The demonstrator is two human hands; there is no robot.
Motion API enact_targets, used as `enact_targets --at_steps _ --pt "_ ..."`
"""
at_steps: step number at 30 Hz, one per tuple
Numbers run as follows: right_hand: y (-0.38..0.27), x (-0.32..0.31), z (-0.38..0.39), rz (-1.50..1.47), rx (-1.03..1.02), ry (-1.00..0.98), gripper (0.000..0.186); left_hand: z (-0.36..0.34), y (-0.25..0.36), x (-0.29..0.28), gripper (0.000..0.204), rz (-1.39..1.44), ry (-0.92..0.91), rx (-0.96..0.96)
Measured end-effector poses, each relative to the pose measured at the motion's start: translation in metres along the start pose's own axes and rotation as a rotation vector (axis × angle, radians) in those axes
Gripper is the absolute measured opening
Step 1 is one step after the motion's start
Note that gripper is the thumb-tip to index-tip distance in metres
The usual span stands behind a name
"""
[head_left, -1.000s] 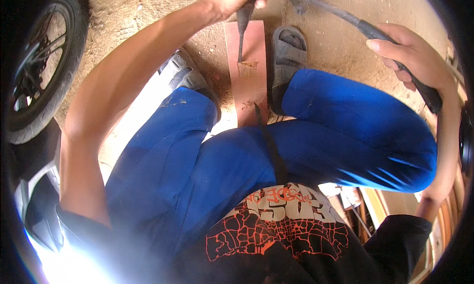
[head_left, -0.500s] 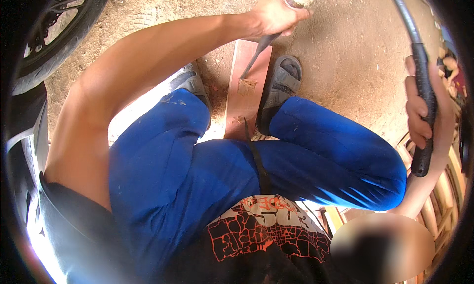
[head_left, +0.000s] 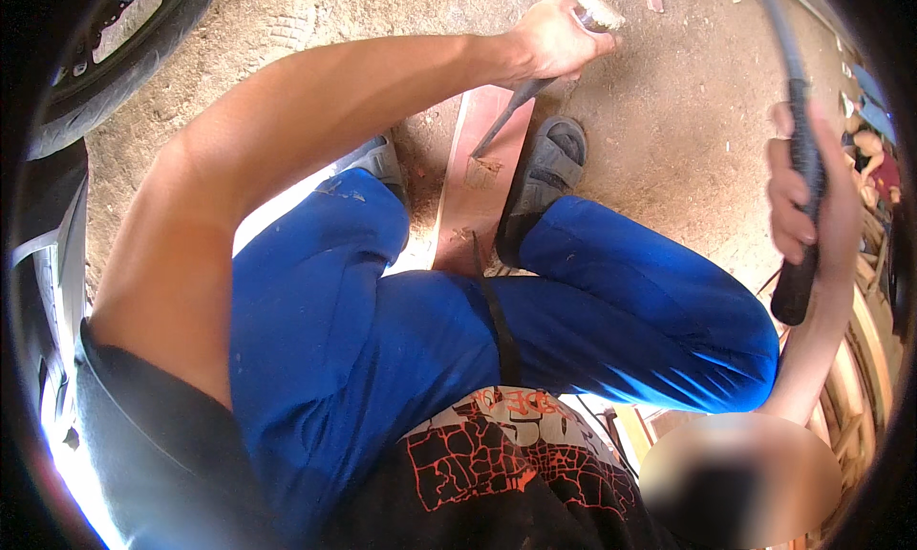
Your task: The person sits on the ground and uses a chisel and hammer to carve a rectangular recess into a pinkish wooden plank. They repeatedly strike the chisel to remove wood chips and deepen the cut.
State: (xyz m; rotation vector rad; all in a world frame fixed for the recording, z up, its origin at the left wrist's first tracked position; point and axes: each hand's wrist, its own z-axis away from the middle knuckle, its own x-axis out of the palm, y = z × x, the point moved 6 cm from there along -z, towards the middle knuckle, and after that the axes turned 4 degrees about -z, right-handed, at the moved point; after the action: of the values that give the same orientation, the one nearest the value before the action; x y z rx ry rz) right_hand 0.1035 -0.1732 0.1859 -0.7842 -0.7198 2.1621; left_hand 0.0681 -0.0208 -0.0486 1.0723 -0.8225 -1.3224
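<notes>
Between my feet lies a reddish wooden plank (head_left: 468, 201) with a rough, shallow cut in its face and a second chipped spot nearer my lap. My left hand (head_left: 552, 42) is wrapped round a chisel (head_left: 508, 118) whose pale handle end sticks out above the fist. The chisel slants down, its tip on the edge of the farther cut. Raised at the right, my right hand (head_left: 795, 201) grips the black handle of a hammer (head_left: 793, 297). Its grey shaft runs up out of the picture, so the head is hidden.
Grey sandals (head_left: 549, 163) on my feet flank the plank. A black-tyred wheel (head_left: 72, 129) stands at the upper left. Curved wooden pieces (head_left: 864, 359) are stacked at the right, and another person (head_left: 877, 163) shows at the far right edge. The ground is sandy.
My right hand and the hammer have shifted slightly left and blur with motion. My left hand and the chisel appear a little lower and farther right, with the tip still on the cut.
</notes>
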Motion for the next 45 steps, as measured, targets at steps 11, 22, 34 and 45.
enact_targets --at_steps 11,22,34,45 --pt "-0.022 -0.017 -0.015 -0.055 -0.012 -0.08 0.033 -0.017 -0.011 0.008 0.043 -0.069 0.002 -0.073" --pt "-0.031 -0.026 -0.03 0.191 -0.045 -0.107 0.031 -0.028 -0.015 -0.001 0.028 0.061 0.138 0.145" --pt "-0.034 -0.002 -0.035 0.155 0.052 -0.129 0.031 -0.024 -0.023 -0.001 0.035 0.003 0.015 -0.131" --pt "-0.02 -0.005 -0.044 0.205 0.201 -0.131 0.035 -0.025 -0.026 -0.003 0.033 0.017 0.057 -0.079"
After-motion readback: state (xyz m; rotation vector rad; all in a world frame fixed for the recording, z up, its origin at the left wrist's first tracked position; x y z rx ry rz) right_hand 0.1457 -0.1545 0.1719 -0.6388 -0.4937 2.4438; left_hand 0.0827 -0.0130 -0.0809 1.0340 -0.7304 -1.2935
